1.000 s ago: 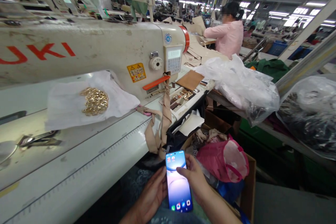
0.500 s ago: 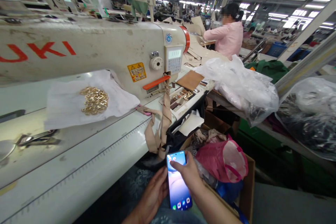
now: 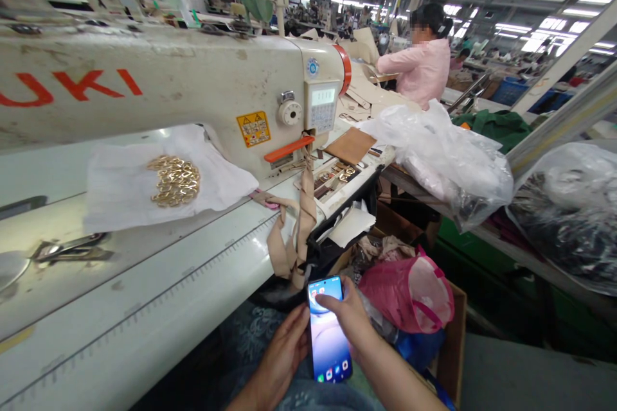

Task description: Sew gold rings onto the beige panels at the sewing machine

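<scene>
A lit smartphone (image 3: 330, 340) is held low, over my lap and beside the sewing table's front edge. My right hand (image 3: 348, 311) grips its right edge near the top, with the thumb lying over the upper part of the screen. Along the phone's left edge, my left hand (image 3: 288, 347) is curled against it; the fingers behind the phone are partly hidden. The screen shows a blue and violet background with a row of app icons at the bottom.
A sewing machine (image 3: 207, 83) stands on the table (image 3: 193, 295). Gold metal links (image 3: 173, 181) lie on a white cloth (image 3: 110, 189). Beige straps (image 3: 307, 205) hang over the edge. A pink bag (image 3: 390, 292) sits in a cardboard box (image 3: 456, 347). A person (image 3: 421, 70) works behind plastic bags (image 3: 443, 148).
The view has shifted very slightly. Both hands stay on the phone, and the right thumb has barely moved over the screen.
</scene>
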The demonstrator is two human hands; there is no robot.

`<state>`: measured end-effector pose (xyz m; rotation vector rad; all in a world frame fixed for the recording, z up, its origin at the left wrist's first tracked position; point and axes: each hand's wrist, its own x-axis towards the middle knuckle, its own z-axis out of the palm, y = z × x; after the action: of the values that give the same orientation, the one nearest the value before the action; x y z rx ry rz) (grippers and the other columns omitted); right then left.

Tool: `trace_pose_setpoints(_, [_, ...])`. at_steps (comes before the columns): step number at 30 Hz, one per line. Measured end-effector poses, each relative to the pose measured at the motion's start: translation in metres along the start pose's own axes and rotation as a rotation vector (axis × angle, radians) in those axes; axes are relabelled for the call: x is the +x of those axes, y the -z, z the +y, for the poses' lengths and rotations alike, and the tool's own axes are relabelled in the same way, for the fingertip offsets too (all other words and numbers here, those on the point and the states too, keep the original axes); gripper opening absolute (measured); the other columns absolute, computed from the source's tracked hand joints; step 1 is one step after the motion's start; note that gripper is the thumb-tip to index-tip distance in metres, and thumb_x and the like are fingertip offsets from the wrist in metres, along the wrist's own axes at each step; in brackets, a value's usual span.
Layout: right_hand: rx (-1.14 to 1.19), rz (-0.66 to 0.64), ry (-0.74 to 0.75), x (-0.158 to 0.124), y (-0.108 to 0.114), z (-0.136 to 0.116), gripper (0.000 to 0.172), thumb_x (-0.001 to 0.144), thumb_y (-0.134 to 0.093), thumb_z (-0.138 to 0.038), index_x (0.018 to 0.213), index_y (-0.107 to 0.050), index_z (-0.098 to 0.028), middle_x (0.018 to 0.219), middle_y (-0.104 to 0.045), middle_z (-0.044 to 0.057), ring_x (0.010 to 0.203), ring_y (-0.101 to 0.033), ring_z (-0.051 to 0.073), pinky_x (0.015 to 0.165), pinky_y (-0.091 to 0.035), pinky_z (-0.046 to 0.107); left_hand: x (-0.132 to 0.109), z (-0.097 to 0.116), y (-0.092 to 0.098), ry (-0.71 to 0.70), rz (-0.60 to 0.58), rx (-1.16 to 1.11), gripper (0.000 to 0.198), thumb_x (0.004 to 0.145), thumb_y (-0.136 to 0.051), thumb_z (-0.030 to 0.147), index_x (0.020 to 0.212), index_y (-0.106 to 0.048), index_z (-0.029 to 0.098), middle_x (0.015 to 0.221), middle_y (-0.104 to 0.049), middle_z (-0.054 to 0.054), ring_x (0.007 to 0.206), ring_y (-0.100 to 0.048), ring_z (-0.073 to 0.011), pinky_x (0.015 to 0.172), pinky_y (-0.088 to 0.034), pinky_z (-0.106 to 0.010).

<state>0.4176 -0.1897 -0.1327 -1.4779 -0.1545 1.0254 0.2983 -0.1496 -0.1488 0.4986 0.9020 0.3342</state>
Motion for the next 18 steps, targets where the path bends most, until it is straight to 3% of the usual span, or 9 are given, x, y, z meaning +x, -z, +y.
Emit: trace_pose_setpoints(18, [0.131,-0.209,-0.045,-0.003,0.016,-0.01,0.036,0.049,-0.066,-0.012,0.083,-0.054,-0.019,0.076,-0.066,-0.001,0.069,-0.06,0.017,0.063,-0.044,0.026,0.001,0.002,0.001,0.03,0.023,-0.018,0.037,0.074,-0.072,0.032,0.105,-0.059,0.017,0.097,-0.073,-0.009,0.09,-0.069,-0.0236,0.083,-0.052,-0.032])
